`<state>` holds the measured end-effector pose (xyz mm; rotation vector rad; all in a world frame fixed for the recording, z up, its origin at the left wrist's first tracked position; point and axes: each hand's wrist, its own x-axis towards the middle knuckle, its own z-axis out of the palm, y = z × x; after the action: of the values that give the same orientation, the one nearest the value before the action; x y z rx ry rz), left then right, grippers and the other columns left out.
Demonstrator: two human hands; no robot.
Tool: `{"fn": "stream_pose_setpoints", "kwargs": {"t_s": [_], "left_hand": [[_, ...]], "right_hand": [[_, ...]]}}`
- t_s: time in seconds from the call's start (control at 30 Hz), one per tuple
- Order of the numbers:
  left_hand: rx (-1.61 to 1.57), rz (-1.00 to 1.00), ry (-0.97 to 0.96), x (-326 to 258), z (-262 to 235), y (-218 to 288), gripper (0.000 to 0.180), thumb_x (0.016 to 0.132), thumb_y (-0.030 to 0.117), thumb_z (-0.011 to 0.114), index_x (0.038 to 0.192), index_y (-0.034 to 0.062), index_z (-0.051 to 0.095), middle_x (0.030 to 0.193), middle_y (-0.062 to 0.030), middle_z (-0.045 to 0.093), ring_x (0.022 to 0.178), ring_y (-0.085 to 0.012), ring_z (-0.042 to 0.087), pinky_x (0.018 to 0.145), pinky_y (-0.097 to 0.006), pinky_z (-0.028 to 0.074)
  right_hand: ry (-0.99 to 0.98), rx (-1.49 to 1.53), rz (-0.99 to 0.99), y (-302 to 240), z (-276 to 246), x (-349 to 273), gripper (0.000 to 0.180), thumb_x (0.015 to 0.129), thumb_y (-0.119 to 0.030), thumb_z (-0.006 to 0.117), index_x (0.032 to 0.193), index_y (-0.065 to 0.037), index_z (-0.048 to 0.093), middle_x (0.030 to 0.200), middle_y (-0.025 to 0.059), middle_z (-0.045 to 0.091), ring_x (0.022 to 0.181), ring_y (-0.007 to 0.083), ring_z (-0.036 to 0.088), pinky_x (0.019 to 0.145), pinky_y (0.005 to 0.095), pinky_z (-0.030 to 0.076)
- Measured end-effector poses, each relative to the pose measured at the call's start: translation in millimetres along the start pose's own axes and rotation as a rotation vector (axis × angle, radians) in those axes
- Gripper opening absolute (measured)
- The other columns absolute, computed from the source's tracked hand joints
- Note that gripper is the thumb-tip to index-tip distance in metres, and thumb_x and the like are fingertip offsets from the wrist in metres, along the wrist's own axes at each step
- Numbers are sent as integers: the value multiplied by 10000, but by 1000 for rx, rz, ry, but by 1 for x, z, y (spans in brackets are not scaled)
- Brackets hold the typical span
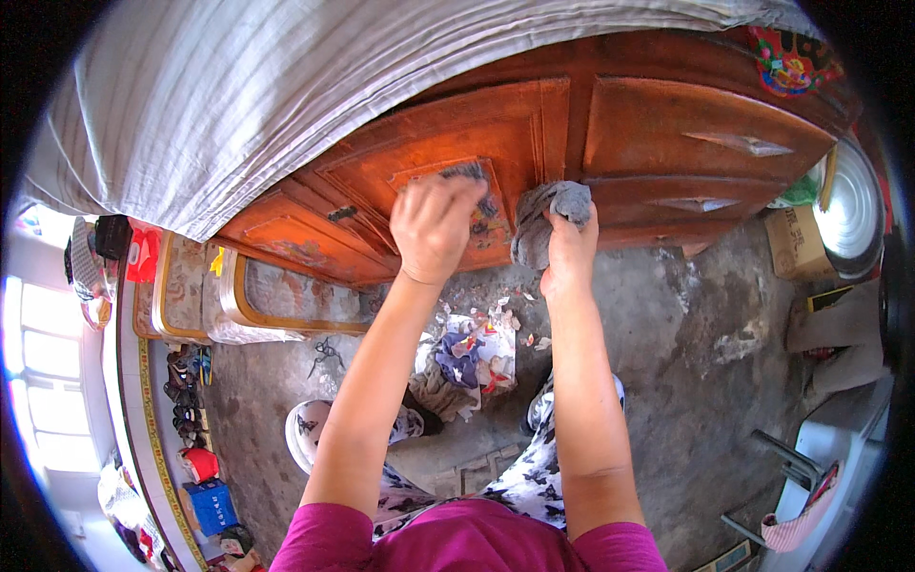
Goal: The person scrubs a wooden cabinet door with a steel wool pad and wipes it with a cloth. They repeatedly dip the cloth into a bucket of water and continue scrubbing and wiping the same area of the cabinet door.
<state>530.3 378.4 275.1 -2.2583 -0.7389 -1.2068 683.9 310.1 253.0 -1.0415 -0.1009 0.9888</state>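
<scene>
Scraping the sticker (477, 195) off the cabinet door (515, 124): my left hand (434, 229) picks, my right hand (569, 250) grips the rag (548, 214) beside it; next needs wiping.

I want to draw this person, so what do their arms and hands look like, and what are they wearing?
Both arms are bare from the short magenta sleeves down. The left hand and right hand have no gloves, and no rings, watch or bracelets show. The magenta top goes with white trousers with a dark pattern.
</scene>
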Motion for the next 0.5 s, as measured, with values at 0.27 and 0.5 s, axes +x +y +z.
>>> {"fn": "stream_pose_setpoints", "kwargs": {"t_s": [0.27, 0.5], "left_hand": [[-87, -64, -107, -23, -7, 12, 260, 747, 62, 728, 983, 162, 773, 1038, 47, 702, 1013, -206, 649, 799, -377, 529], [30, 17, -43, -6, 4, 10, 248, 771, 118, 700, 1004, 172, 769, 1067, 59, 703, 1022, -202, 639, 786, -377, 524]], "right_hand": [[-69, 0, -41, 11, -6, 7, 411, 893, 76, 607, 1274, -67, 546, 1138, 41, 638, 1034, 181, 621, 919, 348, 500], [-36, 9, -46, 8, -3, 5, 386, 899, 57, 618, 1257, -71, 555, 1117, 37, 640, 1007, 171, 620, 895, 343, 506]]}}
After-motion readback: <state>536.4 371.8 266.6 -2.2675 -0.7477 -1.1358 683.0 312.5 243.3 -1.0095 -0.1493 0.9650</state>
